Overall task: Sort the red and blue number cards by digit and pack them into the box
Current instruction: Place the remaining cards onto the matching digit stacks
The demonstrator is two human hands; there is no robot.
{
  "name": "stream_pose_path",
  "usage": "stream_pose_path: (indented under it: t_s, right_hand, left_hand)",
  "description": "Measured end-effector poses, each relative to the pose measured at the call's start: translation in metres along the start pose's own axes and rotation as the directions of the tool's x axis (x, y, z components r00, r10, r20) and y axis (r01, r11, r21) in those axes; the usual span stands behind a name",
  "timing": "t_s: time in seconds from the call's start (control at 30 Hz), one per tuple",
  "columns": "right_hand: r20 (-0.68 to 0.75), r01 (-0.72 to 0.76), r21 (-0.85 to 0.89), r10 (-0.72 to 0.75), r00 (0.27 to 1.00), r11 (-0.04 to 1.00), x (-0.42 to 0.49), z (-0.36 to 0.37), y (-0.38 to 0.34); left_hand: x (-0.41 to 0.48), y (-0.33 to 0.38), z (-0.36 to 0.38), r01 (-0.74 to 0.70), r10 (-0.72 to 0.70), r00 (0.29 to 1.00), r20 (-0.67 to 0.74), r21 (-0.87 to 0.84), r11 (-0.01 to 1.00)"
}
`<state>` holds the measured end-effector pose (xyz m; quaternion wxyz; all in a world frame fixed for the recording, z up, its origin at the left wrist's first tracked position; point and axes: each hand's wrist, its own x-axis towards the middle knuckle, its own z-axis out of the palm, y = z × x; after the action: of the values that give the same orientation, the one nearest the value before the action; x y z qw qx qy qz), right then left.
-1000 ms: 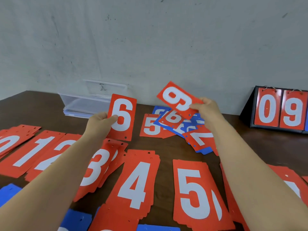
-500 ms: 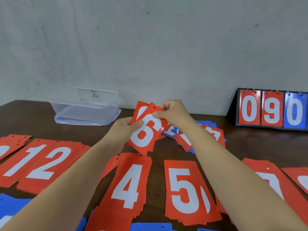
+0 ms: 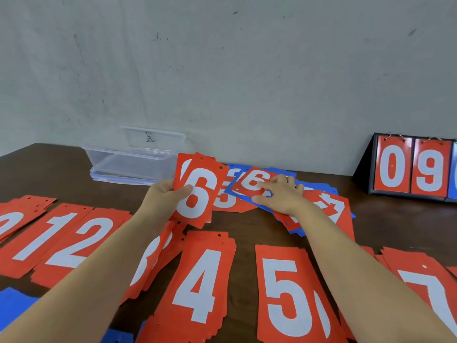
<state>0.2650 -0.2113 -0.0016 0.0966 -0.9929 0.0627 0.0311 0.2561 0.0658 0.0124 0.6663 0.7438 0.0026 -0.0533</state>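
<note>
Your left hand (image 3: pixel 163 196) gripped the red 6 cards (image 3: pixel 197 191), thumb on the face and fingers behind. They stood nearly upright with the long axis vertical, the digit facing you and the punched holes at the top. Your right hand (image 3: pixel 279 196) lay just to the right of them on the mixed pile (image 3: pixel 321 206). Its fingers rested on a loose red 6 (image 3: pixel 249 180) that lay flat and askew, but I could not tell whether the thumb had pinched it yet. These cards looked thin, light, stiff and slick, so they would likely slide off each other. Judging by that, you did best to take one by a short edge and square the stack. The clear box (image 3: pixel 133 162) sat on the bench (image 3: pixel 395 219) beyond your left hand.
</note>
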Motion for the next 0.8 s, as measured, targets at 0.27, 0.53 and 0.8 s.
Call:
stream_pose_path:
  t_s: [0.27, 0.53, 0.8]
  right_hand:
    - [-0.120, 0.075, 0.295, -0.041, 0.992, 0.952, -0.018, -0.018, 0.006]
    - [-0.018, -0.049, 0.157, 0.052, 0.998, 0.986, 0.022, -0.009, -0.010]
    - [0.010, -0.015, 0.027, 0.015, 1.000, 1.000, 0.036, -0.013, -0.014]
  left_hand:
    - [0.006, 0.001, 0.005, 0.023, -0.024, 1.000, -0.019, -0.034, 0.999]
    - [0.006, -0.004, 0.005, -0.003, 0.003, 1.000, 0.005, 0.014, 1.000]
    - [0.004, -0.006, 0.006, -0.008, 0.008, 1.000, 0.000, 0.017, 1.000]
